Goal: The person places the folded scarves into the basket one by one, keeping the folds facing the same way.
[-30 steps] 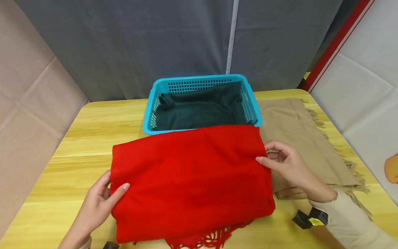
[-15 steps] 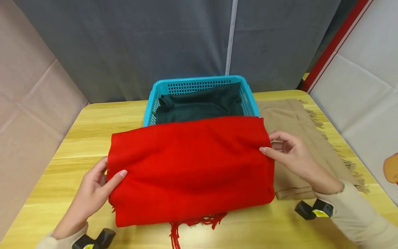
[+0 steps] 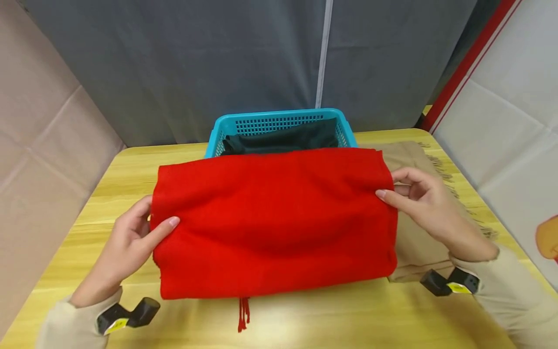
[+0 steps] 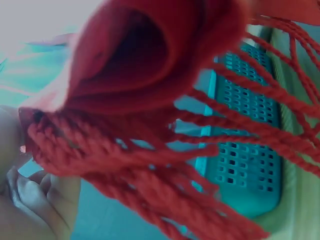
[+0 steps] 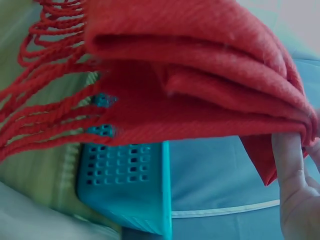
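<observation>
A folded red scarf [image 3: 274,223] is held up between both hands, in front of the basket and hiding its near side. At the scarf's left edge my left hand [image 3: 132,242] pinches it, thumb on the front face and fingers behind. My right hand [image 3: 425,208] grips the right edge the same way. In the wrist views the scarf's folded layers show, with twisted red fringe [image 4: 150,185] hanging beneath. The blue-green plastic basket [image 3: 279,115] stands behind, with a dark green cloth [image 3: 287,138] inside; the scarf covers the rest of it.
A beige fringed scarf [image 3: 418,252] lies folded on the wooden table [image 3: 348,315] to the right, partly behind my right hand. A grey curtain [image 3: 196,72] hangs behind the table, and pale panels stand at both sides.
Both hands have lifted the red scarf upward and toward the basket, covering more of it. Less fringe shows below the scarf now. Both hands keep their hold.
</observation>
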Tool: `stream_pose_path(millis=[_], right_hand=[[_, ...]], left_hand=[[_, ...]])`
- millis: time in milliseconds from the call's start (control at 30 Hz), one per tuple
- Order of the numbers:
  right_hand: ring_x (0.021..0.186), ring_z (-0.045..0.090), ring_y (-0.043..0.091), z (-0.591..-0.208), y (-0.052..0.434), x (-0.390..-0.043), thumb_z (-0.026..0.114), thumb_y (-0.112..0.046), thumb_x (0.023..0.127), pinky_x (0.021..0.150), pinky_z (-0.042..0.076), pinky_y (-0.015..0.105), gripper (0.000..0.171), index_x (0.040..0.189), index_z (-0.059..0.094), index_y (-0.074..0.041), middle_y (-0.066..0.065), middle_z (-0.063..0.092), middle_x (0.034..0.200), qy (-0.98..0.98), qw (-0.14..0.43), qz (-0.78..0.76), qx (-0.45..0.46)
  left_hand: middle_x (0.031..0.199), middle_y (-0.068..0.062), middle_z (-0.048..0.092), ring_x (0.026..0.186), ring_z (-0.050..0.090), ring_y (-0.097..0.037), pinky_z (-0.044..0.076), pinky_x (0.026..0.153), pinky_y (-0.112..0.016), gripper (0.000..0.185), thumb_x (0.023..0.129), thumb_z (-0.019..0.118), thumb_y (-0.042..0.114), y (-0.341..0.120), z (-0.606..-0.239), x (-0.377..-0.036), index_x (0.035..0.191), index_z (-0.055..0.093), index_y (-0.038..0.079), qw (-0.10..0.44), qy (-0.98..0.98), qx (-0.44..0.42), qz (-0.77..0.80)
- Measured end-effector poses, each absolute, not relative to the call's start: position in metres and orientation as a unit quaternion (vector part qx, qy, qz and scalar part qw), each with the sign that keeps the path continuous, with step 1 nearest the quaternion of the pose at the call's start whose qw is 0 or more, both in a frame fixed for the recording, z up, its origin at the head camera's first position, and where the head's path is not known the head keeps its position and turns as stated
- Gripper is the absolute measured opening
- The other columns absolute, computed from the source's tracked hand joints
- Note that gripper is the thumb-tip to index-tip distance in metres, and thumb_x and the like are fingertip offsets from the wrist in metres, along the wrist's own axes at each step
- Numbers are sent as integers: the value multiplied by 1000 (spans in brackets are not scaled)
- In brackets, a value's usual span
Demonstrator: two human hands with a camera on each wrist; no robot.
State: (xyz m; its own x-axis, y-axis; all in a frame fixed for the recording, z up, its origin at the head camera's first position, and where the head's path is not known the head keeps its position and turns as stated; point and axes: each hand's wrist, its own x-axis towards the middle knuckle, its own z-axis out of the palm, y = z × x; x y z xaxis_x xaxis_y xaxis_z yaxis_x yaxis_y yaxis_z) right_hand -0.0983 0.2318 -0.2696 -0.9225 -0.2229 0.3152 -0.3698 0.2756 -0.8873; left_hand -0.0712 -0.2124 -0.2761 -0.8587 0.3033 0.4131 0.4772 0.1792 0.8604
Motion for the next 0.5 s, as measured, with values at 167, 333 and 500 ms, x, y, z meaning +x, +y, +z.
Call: stream_pose_path(millis=[167, 333, 500], right_hand=[[63, 60, 14, -267, 235, -105, 56, 15, 77, 58, 49, 18, 19, 91, 58, 3, 5, 62, 80, -709, 70, 656, 250], [59, 59, 14, -262, 235, -109, 59, 12, 77, 55, 48, 18, 15, 89, 58, 2, 6, 60, 78, -699, 83, 665, 250], [60, 59, 16, -253, 235, -114, 54, 18, 77, 56, 49, 20, 18, 90, 57, 6, 8, 59, 83, -699, 87, 666, 247]], left_hand=[[102, -12, 52, 78, 59, -15, 51, 61, -22, 39, 78, 52, -19, -208, -268, -78, 115, 48, -9, 89, -747, -263, -604], [103, -12, 51, 78, 58, -14, 50, 64, -19, 37, 80, 54, -13, -208, -262, -86, 116, 48, -6, 94, -763, -262, -584], [103, -12, 50, 77, 57, -15, 50, 63, -19, 35, 81, 54, -11, -206, -258, -96, 115, 48, -4, 96, -781, -244, -566]])
